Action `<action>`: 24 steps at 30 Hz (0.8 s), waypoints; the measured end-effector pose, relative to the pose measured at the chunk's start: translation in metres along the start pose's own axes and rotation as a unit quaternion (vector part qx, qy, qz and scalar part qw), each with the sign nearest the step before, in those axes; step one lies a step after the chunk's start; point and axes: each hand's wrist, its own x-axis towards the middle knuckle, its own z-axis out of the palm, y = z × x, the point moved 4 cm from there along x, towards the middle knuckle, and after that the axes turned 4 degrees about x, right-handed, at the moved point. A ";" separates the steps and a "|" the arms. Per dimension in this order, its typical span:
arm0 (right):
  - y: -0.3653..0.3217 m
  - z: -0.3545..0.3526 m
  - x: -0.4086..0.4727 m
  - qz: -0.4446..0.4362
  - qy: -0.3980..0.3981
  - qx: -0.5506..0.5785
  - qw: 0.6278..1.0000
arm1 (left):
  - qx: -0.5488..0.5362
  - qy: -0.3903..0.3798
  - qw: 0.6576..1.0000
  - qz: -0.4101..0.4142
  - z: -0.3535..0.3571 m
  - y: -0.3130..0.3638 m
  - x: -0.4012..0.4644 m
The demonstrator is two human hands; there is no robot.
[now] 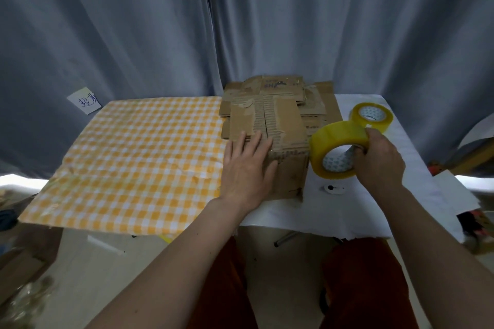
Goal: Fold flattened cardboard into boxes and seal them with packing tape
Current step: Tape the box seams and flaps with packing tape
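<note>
Surface (417,189): low, covered with white sheet on right half, yellow-and-white checked cloth (128,157) laid over left half, cloth's near edge overhanging toward bottom left.

Centre of frame: folded-up brown cardboard box (283,147), worn, old tape scraps and torn top layer showing corrugation, top flaps closed with seam running away from camera. Left hand (247,168) lies flat on box's near-left top corner, fingers straight and spread, palm over the edge. Right hand (379,160) right of box, fingers curled through the core, gripping a roll of yellowish clear packing tape (336,149) held upright on edge, just beside the box's right side; contact between roll and box not clear.

Behind the box, upper centre: stack of flattened brown cardboard sheets (315,99), some blue print on top piece, unreadable. Second roll of yellowish tape (373,116) lying flat on white sheet, centre right, behind the held roll. Small white oval object with black mark (334,188) on sheet, just in front of the held roll.

Room: grey-blue curtain (133,35) fills whole background, folds hanging to surface level. White paper note with blue handwriting (84,100) against curtain, left of centre. Floor (88,262) pale, bottom left, with cardboard scraps and crumpled clear plastic in bottom-left corner. Person's knees in rust-red trousers (361,275) at bottom centre. Clutter at right edge, blurred.
</note>
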 end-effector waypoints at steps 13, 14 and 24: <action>0.039 0.009 0.001 -0.028 -0.057 0.063 0.996 | 0.111 -0.004 0.994 0.004 0.015 0.003 0.001; 0.046 0.010 -0.001 -0.027 -0.054 0.043 0.997 | 0.111 -0.004 0.994 0.006 0.017 0.004 0.002; 0.065 0.016 -0.008 -0.013 -0.068 -0.016 0.997 | 0.117 0.015 0.993 0.018 0.021 0.005 0.000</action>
